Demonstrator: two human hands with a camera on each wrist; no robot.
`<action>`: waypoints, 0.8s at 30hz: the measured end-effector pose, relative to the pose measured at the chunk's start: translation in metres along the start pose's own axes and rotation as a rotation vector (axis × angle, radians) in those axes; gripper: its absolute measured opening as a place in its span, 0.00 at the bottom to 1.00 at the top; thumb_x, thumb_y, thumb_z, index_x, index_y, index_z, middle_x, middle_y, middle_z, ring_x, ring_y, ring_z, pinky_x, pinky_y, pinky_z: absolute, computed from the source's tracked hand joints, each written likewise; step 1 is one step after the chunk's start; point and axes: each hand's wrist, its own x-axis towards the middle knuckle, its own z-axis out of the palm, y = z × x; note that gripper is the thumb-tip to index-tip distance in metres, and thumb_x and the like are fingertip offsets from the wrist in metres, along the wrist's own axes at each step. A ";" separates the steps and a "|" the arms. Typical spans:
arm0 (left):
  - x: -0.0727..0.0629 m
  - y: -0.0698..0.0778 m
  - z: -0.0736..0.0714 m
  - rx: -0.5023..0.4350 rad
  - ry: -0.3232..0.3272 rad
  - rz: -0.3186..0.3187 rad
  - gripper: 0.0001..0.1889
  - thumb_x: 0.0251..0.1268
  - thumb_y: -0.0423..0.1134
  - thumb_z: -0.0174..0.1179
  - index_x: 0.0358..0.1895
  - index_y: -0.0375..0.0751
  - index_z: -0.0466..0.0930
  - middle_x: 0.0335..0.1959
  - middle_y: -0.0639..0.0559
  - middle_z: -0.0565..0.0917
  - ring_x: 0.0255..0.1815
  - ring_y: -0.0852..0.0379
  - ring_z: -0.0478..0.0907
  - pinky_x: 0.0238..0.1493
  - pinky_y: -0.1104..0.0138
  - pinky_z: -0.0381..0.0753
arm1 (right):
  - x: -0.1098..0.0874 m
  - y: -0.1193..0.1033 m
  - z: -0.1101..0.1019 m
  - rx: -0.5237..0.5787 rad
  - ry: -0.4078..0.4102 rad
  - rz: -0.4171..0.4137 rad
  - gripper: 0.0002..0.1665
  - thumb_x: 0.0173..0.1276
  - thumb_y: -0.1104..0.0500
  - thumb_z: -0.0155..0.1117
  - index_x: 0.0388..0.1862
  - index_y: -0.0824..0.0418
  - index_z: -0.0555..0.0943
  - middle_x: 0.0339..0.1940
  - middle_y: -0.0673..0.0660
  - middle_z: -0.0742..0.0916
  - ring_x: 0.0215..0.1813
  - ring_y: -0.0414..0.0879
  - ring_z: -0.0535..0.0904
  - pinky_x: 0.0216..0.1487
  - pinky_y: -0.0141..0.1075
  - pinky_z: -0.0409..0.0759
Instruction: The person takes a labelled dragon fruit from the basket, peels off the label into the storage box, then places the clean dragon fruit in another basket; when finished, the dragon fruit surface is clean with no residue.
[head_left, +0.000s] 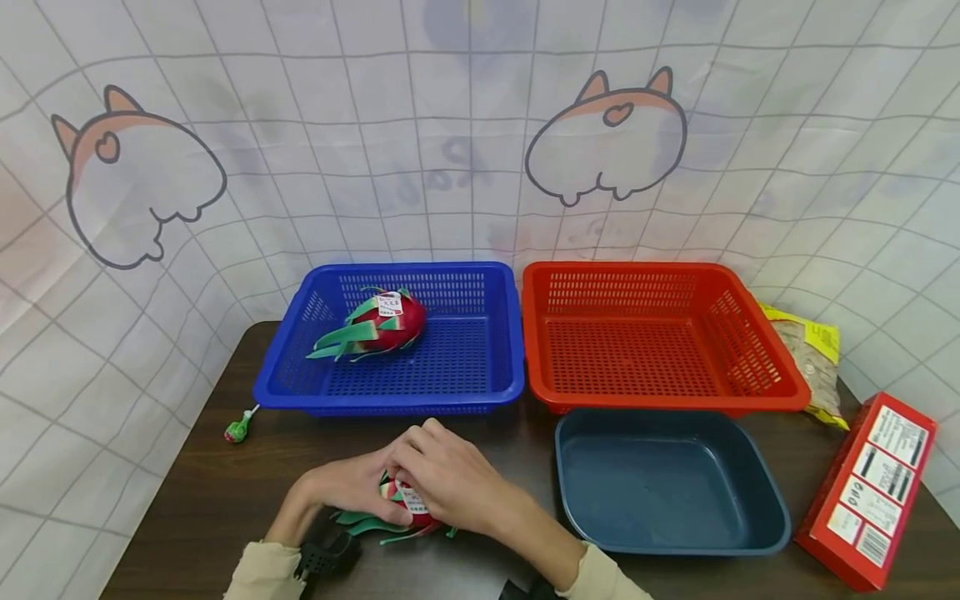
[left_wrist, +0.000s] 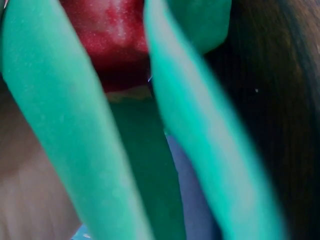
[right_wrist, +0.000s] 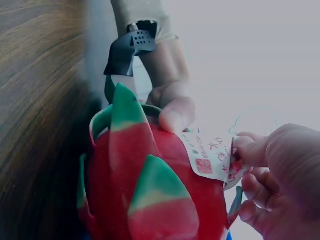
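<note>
A red dragon fruit with green leafy scales [right_wrist: 107, 175] lies on the table in front of the blue basket. My left hand [head_left: 348, 485] grips it from the left, thumb on the near side. A white label [right_wrist: 209, 156] with red print is on its skin. At the label's edge, my right hand [right_wrist: 295, 175] pinches with thumb and fingertip, and a small patterned piece shows beside them. Green scales [left_wrist: 65, 115] fill the left wrist view. Another labelled dragon fruit [head_left: 401, 323] sits inside the blue basket [head_left: 465, 397].
A red basket [head_left: 667, 395] stands right of the blue one, and a dark blue tray [head_left: 667, 492] in front of it. Further right are a yellow-topped bag [head_left: 813, 358] and a red box [head_left: 870, 492] with white labels. A green-wrapped lollipop [head_left: 237, 429] lies at left.
</note>
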 end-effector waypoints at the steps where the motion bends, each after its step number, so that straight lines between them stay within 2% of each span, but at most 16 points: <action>1: 0.000 -0.001 0.000 0.005 0.001 0.000 0.36 0.58 0.43 0.68 0.66 0.49 0.57 0.54 0.49 0.71 0.49 0.63 0.75 0.50 0.70 0.78 | 0.000 0.000 0.000 0.011 -0.005 0.005 0.05 0.73 0.56 0.56 0.38 0.48 0.79 0.39 0.43 0.81 0.40 0.38 0.70 0.40 0.22 0.68; 4: 0.000 -0.001 0.000 0.016 0.007 -0.001 0.33 0.58 0.42 0.68 0.63 0.49 0.59 0.54 0.49 0.71 0.49 0.63 0.75 0.50 0.70 0.78 | 0.000 0.000 -0.003 0.053 -0.023 0.018 0.04 0.73 0.57 0.56 0.38 0.49 0.79 0.39 0.44 0.80 0.41 0.38 0.71 0.42 0.22 0.70; 9: 0.002 0.000 0.001 0.024 0.007 0.001 0.30 0.57 0.42 0.68 0.59 0.49 0.61 0.55 0.50 0.70 0.53 0.64 0.73 0.54 0.73 0.75 | 0.000 0.000 -0.007 0.109 -0.036 0.020 0.04 0.73 0.58 0.56 0.40 0.50 0.79 0.37 0.45 0.78 0.39 0.37 0.74 0.41 0.22 0.71; 18: 0.003 0.000 0.001 0.019 -0.008 0.043 0.30 0.58 0.40 0.67 0.60 0.48 0.60 0.55 0.48 0.71 0.53 0.65 0.74 0.55 0.72 0.76 | -0.001 0.002 -0.006 0.211 -0.005 -0.003 0.04 0.72 0.60 0.58 0.41 0.52 0.79 0.37 0.48 0.78 0.37 0.39 0.76 0.42 0.21 0.71; 21: 0.003 0.000 0.001 -0.010 -0.016 0.022 0.30 0.58 0.40 0.67 0.61 0.50 0.60 0.54 0.48 0.72 0.51 0.65 0.76 0.52 0.72 0.78 | -0.001 0.004 -0.009 0.268 -0.025 0.002 0.05 0.72 0.60 0.57 0.42 0.54 0.80 0.39 0.49 0.79 0.39 0.39 0.76 0.43 0.20 0.72; 24: 0.003 -0.001 -0.001 -0.018 -0.027 0.029 0.31 0.59 0.40 0.66 0.62 0.51 0.58 0.54 0.48 0.72 0.50 0.63 0.76 0.51 0.71 0.79 | -0.001 0.006 -0.013 0.356 -0.071 0.034 0.06 0.73 0.60 0.57 0.45 0.55 0.80 0.41 0.50 0.79 0.41 0.38 0.76 0.46 0.20 0.74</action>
